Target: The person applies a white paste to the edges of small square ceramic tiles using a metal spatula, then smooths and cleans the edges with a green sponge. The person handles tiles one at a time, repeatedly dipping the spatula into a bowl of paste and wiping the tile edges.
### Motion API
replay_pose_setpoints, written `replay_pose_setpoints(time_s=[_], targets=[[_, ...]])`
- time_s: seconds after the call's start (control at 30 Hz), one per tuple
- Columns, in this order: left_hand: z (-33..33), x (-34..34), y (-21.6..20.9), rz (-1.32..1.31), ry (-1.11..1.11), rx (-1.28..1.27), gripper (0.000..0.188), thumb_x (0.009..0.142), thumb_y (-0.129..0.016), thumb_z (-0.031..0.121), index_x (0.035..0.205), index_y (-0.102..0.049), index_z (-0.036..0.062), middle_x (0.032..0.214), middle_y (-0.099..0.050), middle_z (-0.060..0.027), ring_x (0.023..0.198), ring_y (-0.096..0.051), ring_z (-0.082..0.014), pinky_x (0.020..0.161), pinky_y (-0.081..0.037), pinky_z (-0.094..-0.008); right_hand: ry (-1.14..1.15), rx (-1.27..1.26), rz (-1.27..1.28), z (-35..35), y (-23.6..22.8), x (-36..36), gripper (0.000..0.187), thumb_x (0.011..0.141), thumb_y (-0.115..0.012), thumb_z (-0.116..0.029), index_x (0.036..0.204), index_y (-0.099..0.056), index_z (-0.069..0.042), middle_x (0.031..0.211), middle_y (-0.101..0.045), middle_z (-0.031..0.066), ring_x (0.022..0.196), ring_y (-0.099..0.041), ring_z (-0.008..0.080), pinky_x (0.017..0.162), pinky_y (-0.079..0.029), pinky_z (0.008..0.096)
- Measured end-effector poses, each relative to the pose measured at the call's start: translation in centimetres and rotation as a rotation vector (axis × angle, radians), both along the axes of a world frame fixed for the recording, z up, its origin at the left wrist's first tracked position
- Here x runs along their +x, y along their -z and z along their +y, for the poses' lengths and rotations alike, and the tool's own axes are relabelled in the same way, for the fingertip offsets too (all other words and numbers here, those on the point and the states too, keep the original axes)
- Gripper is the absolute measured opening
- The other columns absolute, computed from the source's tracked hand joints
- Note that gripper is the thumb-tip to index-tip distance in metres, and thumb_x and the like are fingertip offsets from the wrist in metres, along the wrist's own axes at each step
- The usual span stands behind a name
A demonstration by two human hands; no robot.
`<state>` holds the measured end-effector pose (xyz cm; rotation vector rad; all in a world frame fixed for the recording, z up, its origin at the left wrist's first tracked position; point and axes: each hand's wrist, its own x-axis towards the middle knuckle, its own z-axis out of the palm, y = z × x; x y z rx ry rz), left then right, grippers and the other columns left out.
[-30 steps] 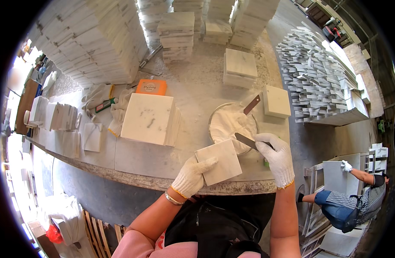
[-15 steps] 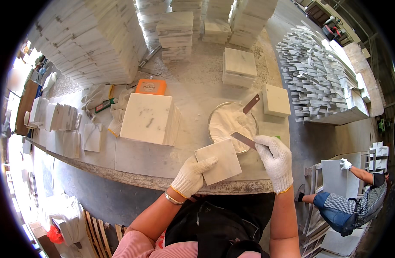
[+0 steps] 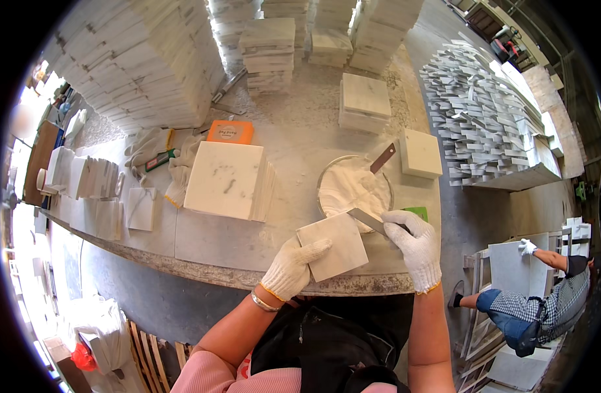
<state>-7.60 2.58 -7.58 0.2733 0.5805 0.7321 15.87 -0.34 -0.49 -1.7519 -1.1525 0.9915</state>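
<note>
In a white knit glove, my left hand (image 3: pixel 290 267) grips a square white marble tile (image 3: pixel 333 247) by its left side, thumb on top, at the table's front edge. My gloved right hand (image 3: pixel 415 249) holds a flat metal blade (image 3: pixel 367 220), whose tip meets the tile's upper right corner. Just beyond the tile stands a round pan (image 3: pixel 321 204) of white powder or paste (image 3: pixel 353 187). A second blade with a brown end (image 3: pixel 382 158) leans on the pan's rim. Partly behind my right hand lies a green pad (image 3: pixel 416 213).
A tile stack (image 3: pixel 223 182) and an orange box (image 3: pixel 230 131) stand left of the pan. Gloves (image 3: pixel 145 147) lie farther left. One thick tile block (image 3: pixel 421 153) sits at the right edge. Tall tile stacks (image 3: pixel 137 59) rise behind. A co-worker (image 3: pixel 536 301) bends over slabs at right.
My right hand has shifted slightly left and turned, bringing the blade's tip to the tile's corner. More of the green pad shows. The tile and my left hand stay in place.
</note>
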Motion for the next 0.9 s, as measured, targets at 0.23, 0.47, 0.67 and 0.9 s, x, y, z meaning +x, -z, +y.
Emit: replay_pose_setpoints(time_s=[0.23, 0.47, 0.67, 0.9], targets=[[0.0, 0.0, -0.1, 0.018, 0.003, 0.008, 0.048, 0.095, -0.065, 0.005, 0.140, -0.052, -0.0052, 0.133, -0.064, -0.0124, 0.118, -0.064, -0.0210, 0.103, -0.053, -0.0367, 0.033, -0.051, -0.005, -0.6, -1.2, 0.1, 0.016, 0.092, -0.068, -0.007, 0.105, -0.076, -0.003, 0.087, -0.071, 0.0017, 0.075, -0.061, 0.0070, 0.066, -0.048, 0.0241], [-0.1, -0.1, 0.4, 0.036, -0.010, 0.010, 0.049, 0.094, -0.066, 0.003, 0.140, -0.051, -0.0069, 0.134, -0.063, -0.0131, 0.119, -0.064, -0.0224, 0.103, -0.053, -0.0370, 0.006, 0.135, -0.369, 0.5, -0.6, 1.2, 0.019, 0.092, -0.068, -0.013, 0.106, -0.075, -0.003, 0.088, -0.072, 0.0055, 0.077, -0.064, 0.0118, 0.069, -0.051, 0.0273], [0.1, 0.1, 0.4, -0.008, 0.018, 0.005, 0.046, 0.095, -0.065, 0.003, 0.138, -0.052, -0.0075, 0.131, -0.064, -0.0138, 0.117, -0.065, -0.0229, 0.100, -0.055, -0.0376, -0.061, 0.005, -0.391, 1.8, -0.3, 0.9, 0.022, 0.093, -0.068, -0.023, 0.106, -0.074, -0.006, 0.102, -0.075, 0.0125, 0.092, -0.071, 0.0262, 0.083, -0.054, 0.0336], [-0.1, -0.2, 0.2, 0.083, 0.000, -0.003, 0.043, 0.096, -0.062, 0.001, 0.138, -0.051, -0.0070, 0.131, -0.063, -0.0156, 0.117, -0.065, -0.0268, 0.100, -0.057, -0.0423, 0.143, 0.075, -0.375, 3.4, -0.4, 4.9, 0.032, 0.091, -0.069, -0.028, 0.113, -0.071, -0.004, 0.114, -0.071, 0.0141, 0.103, -0.069, 0.0267, 0.089, -0.053, 0.0365]])
